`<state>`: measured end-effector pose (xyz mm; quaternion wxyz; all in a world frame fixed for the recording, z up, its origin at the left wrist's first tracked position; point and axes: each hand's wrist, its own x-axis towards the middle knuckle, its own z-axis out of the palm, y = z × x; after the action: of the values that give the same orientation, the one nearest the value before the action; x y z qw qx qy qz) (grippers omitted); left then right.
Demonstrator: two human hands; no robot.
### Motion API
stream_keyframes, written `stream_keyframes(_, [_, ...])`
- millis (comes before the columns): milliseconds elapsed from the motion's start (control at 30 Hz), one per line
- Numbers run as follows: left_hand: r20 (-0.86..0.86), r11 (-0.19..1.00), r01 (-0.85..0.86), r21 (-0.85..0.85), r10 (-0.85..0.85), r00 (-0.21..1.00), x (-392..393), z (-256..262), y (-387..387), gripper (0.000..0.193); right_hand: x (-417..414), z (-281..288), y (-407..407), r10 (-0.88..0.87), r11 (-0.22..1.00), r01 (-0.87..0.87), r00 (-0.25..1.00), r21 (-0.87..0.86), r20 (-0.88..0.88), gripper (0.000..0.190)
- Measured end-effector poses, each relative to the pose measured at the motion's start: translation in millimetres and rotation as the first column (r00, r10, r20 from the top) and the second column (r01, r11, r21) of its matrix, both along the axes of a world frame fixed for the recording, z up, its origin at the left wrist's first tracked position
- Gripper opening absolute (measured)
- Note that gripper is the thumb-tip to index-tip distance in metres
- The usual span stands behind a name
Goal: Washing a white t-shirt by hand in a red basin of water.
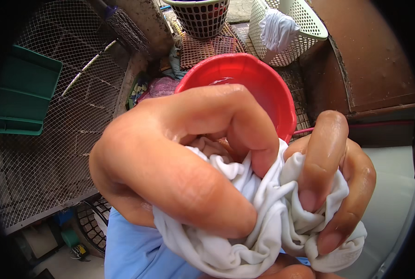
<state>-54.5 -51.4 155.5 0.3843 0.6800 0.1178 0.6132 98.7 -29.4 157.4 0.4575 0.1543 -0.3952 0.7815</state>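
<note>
A bunched white cloth point(270, 216) is held between my two hands, close to the camera. My left hand point(151, 150) curls around its left part, with thumb and forefinger pinching the folds. On the right, the fingers of my right hand point(355, 178) press into the same cloth, and their skin looks wet. Part of the right hand is hidden behind the fabric. Beyond the hands stands a red plastic basin point(286, 94) with cloudy liquid in it, its near side covered by my left hand. Light blue fabric point(134, 240) lies below the cloth, over my lap.
A white perforated basket point(310, 43) with a white garment point(279, 31) over its rim stands at the back right. Behind the basin are a round laundry basket point(200, 21) and a woven mat point(193, 52). Wire mesh point(85, 115), a green plastic tray point(24, 90) and a mop point(127, 28) are at left.
</note>
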Motion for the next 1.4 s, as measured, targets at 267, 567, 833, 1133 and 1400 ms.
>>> stream_keyframes(267, [-0.152, 0.903, -0.174, -0.393, 0.122, 0.981, -9, 4, 2, 0.042, 6, -37, 55, -0.190, 0.977, 0.176, 0.975, 0.120, 0.117, 0.024])
stream_keyframes(567, [-0.358, 0.727, -0.460, -0.510, 0.307, 0.882, -11, -75, 61, 0.053, -14, -85, 96, -0.118, 0.983, 0.181, 0.691, -0.012, 0.713, 0.029])
stream_keyframes(833, [-0.016, 0.547, -0.478, -0.687, 0.647, 0.762, -52, -69, 70, 0.014, 19, -102, 135, -0.255, 0.951, 0.289, 0.547, 0.106, 0.798, 0.043])
stream_keyframes(1133, [-0.014, 0.509, -0.543, -0.668, 0.720, 0.694, -75, -67, 68, 0.013, 43, -112, 155, -0.388, 0.839, 0.531, 0.430, 0.120, 0.815, 0.022])
stream_keyframes(1400, [0.045, 0.610, -0.439, -0.659, 0.615, 0.787, -93, -67, 62, 0.017, 42, -102, 151, -0.446, 0.722, 0.690, 0.522, -0.053, 0.727, 0.015])
